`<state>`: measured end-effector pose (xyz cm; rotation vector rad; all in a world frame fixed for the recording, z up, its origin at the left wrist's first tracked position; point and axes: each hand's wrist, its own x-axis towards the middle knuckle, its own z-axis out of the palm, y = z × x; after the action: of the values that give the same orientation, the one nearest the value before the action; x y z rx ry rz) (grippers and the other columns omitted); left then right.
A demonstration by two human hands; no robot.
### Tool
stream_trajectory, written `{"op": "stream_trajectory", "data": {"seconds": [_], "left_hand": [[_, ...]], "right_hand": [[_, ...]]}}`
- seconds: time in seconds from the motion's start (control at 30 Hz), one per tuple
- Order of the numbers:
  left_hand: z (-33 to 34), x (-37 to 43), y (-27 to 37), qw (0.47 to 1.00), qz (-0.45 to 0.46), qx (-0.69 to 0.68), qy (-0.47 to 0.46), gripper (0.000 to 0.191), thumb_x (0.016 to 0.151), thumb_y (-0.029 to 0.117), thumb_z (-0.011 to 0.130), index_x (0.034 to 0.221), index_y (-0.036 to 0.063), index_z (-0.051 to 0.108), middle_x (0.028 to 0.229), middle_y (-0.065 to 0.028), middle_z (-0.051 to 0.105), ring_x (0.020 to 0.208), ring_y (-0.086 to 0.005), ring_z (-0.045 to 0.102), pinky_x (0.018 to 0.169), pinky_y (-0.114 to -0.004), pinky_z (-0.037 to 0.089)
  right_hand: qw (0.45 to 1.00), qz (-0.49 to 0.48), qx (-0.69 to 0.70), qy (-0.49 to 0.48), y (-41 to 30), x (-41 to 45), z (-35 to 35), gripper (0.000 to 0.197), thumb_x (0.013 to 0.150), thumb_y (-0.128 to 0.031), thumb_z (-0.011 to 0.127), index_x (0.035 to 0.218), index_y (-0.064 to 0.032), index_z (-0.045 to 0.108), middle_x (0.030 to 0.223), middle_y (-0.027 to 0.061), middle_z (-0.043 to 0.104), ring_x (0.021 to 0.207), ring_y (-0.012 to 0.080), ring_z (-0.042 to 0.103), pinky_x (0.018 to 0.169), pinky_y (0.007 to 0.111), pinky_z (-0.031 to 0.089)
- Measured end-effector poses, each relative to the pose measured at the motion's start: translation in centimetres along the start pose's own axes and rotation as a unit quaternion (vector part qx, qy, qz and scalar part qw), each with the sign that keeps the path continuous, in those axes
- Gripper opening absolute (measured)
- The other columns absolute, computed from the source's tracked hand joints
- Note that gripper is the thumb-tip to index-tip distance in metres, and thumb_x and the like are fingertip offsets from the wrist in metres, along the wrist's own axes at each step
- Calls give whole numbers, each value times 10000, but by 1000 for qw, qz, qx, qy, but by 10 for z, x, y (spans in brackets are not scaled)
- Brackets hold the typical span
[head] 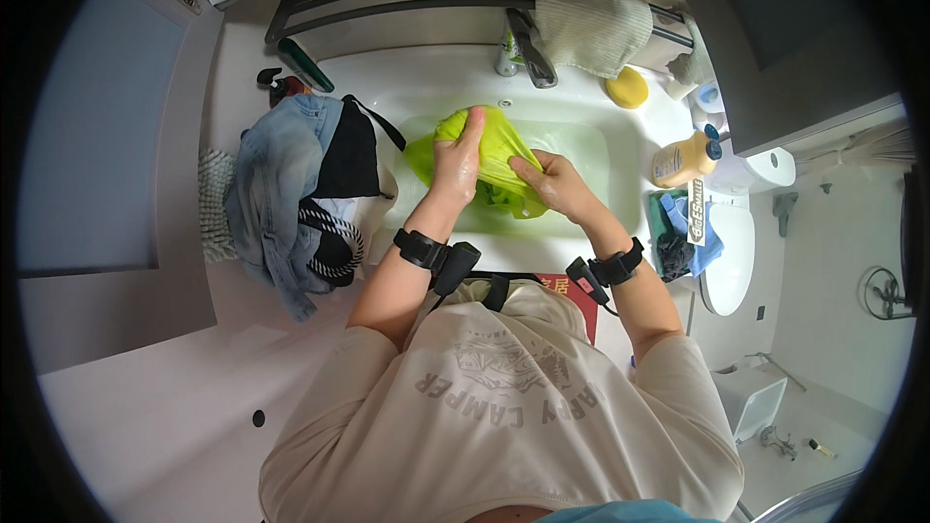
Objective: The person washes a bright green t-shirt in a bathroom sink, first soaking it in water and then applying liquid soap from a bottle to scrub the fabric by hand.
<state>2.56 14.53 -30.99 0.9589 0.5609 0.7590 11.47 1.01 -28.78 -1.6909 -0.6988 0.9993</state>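
Note:
Wet lime-green fabric (501,142) is stretched between my two hands over a white washbasin (628,181). My left hand (458,163) grips its left part, thumb up along the cloth. With thumb and fingers, my right hand (552,181) pinches the right edge. The lower part of the fabric hangs into greenish water (581,145) in the basin. Both hands look wet. Folds hide the fingers under the cloth, and I cannot tell which garment it is.
Left of the basin lie a denim garment (280,160) and a black cloth (349,152). A chrome faucet (534,51) juts over the back rim. A yellow sponge (626,87), a cream bottle (683,160) and folded clothes (676,232) sit on the right. Behind them is a toilet (729,261).

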Motion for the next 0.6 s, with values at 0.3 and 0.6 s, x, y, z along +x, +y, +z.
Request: {"op": "stream_trajectory", "data": {"seconds": [0.3, 0.6], "left_hand": [[4, 5, -10, 987, -72, 18, 139, 320, 898, 358, 564, 896, 39, 585, 838, -17, 594, 721, -124, 548, 663, -272, 467], [33, -13, -15, 972, -183, -21, 148, 438, 893, 547, 440, 844, 123, 536, 733, 19, 546, 656, -111, 523, 588, -289, 437]], "right_hand": [[939, -209, -223, 158, -4, 1, 33, 312, 906, -282, 523, 752, -15, 578, 607, 126, 575, 504, 226, 534, 495, 324, 422], [881, -224, -325, 261, -22, 23, 42, 501, 893, -358, 456, 505, -66, 581, 484, 159, 533, 424, 341, 522, 433, 418, 415]]}}
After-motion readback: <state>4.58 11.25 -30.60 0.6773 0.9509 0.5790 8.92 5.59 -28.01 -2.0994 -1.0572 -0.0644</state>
